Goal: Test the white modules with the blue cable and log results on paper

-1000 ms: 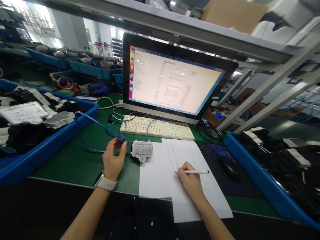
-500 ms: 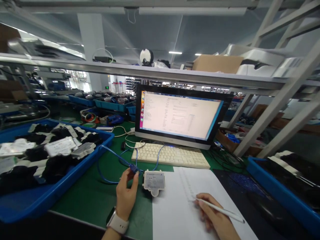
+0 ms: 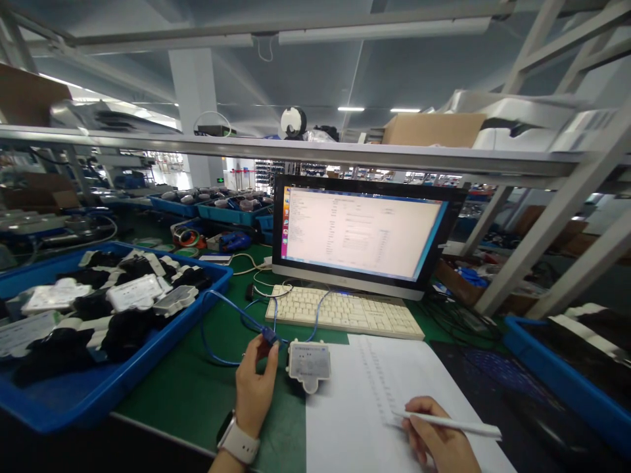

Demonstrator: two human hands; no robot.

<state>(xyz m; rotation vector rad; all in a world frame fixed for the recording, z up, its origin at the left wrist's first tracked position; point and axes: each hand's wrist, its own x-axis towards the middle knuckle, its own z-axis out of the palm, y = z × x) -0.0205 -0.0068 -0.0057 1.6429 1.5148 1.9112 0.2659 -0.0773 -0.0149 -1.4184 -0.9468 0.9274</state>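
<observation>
Between thumb and fingers my left hand [image 3: 257, 378] pinches the plug end of a blue USB cable [image 3: 269, 335], beside a small device in a pale casing [image 3: 309, 365]. The device lies label up on the bench, close to the edge of a white paper sheet [image 3: 340, 420]. A white pen [image 3: 453, 424] is held in my right hand [image 3: 436, 433] over the sheet, its tip near faint columns of handwriting. Whether the tip touches the paper is hard to tell.
A monitor [image 3: 365, 233] stands behind a cream keyboard [image 3: 345, 312]. To the left, a blue tray [image 3: 123, 374] holds several similar devices. Another blue tray [image 3: 557, 368] sits at the right, beyond a dark mouse pad [image 3: 473, 361]. A shelf [image 3: 345, 149] crosses above.
The whole view has shifted slightly right and down. My right hand with the pen has moved a little right on the paper, and the pen lies flatter. The left hand keeps its hold on the cable.
</observation>
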